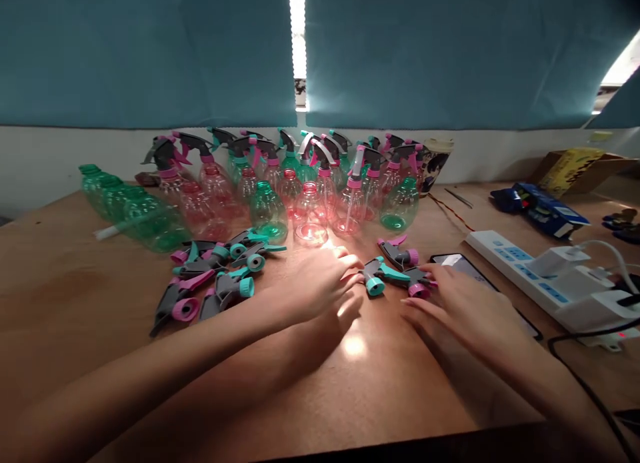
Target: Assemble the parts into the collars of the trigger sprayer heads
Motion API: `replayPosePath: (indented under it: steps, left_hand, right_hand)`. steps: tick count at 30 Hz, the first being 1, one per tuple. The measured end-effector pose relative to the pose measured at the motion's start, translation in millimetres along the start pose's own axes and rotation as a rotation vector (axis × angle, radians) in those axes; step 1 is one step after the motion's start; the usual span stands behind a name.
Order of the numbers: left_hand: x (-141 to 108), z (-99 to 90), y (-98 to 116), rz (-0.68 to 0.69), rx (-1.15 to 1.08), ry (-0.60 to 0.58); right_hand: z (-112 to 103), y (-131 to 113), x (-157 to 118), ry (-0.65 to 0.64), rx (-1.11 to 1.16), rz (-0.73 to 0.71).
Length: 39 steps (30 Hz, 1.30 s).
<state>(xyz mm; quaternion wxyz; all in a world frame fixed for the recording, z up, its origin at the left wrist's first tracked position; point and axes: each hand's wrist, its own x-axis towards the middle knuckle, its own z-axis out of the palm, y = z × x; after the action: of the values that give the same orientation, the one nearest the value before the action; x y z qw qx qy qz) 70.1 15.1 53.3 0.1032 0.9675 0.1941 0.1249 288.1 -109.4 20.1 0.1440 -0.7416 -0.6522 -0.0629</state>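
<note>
My left hand [323, 283] is closed, its bent fingertips at the nozzle end of a grey trigger spray head [374, 276] with a teal collar; its thumb is largely hidden. My right hand [457, 299] has thumb and fingers around a grey spray head with a pink collar [419, 289]. Both heads lie on the wooden table, close together. Just behind them lies another pink-collared spray head [397, 255]. Left of my left forearm is a loose pile of grey spray heads [215, 276] with pink or teal parts.
Behind my hands stand clear pink bottles [310, 216] and green bottles [269, 213], several with spray heads fitted. Green bottles [150, 219] lean at the left. To the right are a phone [463, 266], a power strip [520, 269] with chargers and cables, and a blue packet [543, 209].
</note>
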Motion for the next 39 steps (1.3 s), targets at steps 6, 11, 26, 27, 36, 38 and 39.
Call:
replayPosePath:
  steps: [6, 11, 26, 27, 36, 38, 39]
  left_hand:
    - [-87.2, -43.2, -33.0, -0.281, 0.013, 0.070]
    - [-131.5, -61.1, -43.8, -0.476, 0.065, -0.004]
    - [-176.1, -22.9, -32.1, -0.475, 0.117, 0.053]
    - [-174.8, -23.5, -29.7, -0.488, 0.113, 0.051]
    - [-130.4, -40.9, -35.0, -0.573, 0.097, 0.099]
    - [-112.7, -39.4, -45.6, -0.583, 0.199, 0.111]
    - [-103.7, -38.7, -50.9, -0.576, 0.263, 0.083]
  right_hand:
    - [-15.7, -30.6, 13.8, 0.154, 0.072, -0.145]
    - [-0.1, -78.6, 34.5, -0.070, 0.425, -0.423]
    - [46.7, -100.0, 35.1, -0.060, 0.822, -0.574]
    - [47.4, -98.2, 35.4, -0.064, 0.839, -0.557]
    - [54.8, -96.5, 28.3, -0.236, 0.984, -0.345]
    - [56.2, -97.7, 27.0, -0.254, 0.981, -0.352]
    - [56.4, -98.2, 26.7, -0.261, 0.978, -0.355]
